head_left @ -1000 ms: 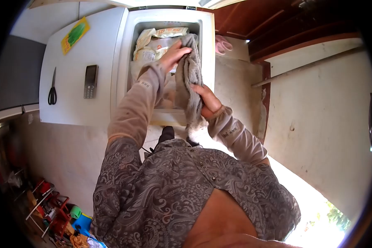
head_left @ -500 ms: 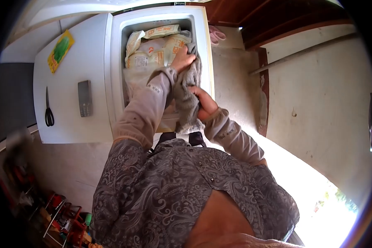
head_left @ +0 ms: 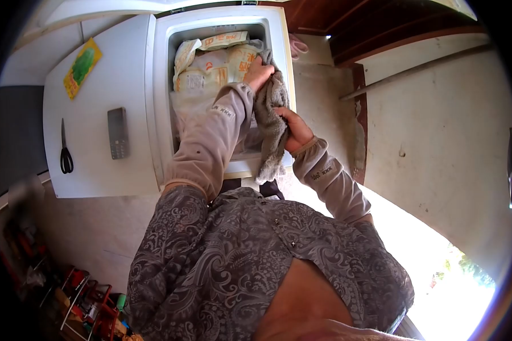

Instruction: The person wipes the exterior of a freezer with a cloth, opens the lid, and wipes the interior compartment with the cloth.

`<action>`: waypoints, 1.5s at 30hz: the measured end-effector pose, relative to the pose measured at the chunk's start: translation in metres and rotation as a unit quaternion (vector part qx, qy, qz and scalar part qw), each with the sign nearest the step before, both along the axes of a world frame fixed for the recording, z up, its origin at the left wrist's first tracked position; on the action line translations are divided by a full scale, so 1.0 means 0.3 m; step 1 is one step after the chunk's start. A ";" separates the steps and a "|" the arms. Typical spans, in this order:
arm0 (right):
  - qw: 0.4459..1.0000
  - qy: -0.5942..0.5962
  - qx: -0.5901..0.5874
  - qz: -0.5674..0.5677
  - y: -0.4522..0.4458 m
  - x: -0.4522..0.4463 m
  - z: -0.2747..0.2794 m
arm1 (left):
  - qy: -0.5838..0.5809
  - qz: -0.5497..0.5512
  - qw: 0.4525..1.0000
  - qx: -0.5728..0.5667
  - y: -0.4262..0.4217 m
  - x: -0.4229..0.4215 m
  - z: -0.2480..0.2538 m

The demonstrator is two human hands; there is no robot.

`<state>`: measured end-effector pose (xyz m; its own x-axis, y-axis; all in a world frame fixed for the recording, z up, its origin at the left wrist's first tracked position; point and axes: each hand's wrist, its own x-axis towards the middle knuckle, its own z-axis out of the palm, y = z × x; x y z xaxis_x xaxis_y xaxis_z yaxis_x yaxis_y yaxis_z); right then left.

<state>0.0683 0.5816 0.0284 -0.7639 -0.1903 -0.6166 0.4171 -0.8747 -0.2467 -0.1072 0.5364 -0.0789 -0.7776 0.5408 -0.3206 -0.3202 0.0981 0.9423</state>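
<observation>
A long grey towel (head_left: 272,116) hangs over the right rim of an open white chest freezer (head_left: 162,102). The fingers of my left hand (head_left: 259,74) are closed on the towel's upper part, just inside the rim. Lower down, my right hand (head_left: 297,129) grips the towel's outer side, thumb on top. The towel's lower end droops past the front right corner of the freezer. Beside my left hand, several pale plastic bags (head_left: 207,74) with orange print fill the freezer opening. My left forearm hides part of the bags.
On the white surface left of the opening lie black-handled scissors (head_left: 66,153), a dark keypad phone (head_left: 118,133) and a yellow packet with a green picture (head_left: 83,68). Pink slippers (head_left: 297,46) rest on the floor behind. A red rack (head_left: 91,307) holding items stands lower left.
Both hands have shifted slightly right with the towel, toward the freezer's right rim. The towel now hangs narrower, and more of the freezer's front inside shows.
</observation>
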 end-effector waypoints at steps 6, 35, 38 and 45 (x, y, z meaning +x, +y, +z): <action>1.000 -0.016 -0.015 0.002 -0.030 0.051 -0.003 | 0.016 0.020 1.000 0.015 -0.033 0.095 -0.110; 0.998 -0.039 0.007 0.042 -0.003 0.114 0.030 | -0.309 0.010 0.948 0.073 -0.122 0.259 0.247; 0.995 -0.050 -0.020 0.086 -0.025 0.201 0.075 | -0.311 -0.007 0.944 0.108 -0.162 0.348 0.171; 0.998 -0.031 0.030 0.039 0.046 0.115 -0.002 | -0.260 -0.006 0.957 0.131 -0.085 0.193 0.162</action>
<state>0.1028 0.5955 0.0277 -0.7083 -0.2091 -0.6742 0.4995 -0.8234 -0.2693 -0.0493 0.5109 -0.0302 -0.5438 0.6634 -0.5140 -0.7523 -0.1139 0.6489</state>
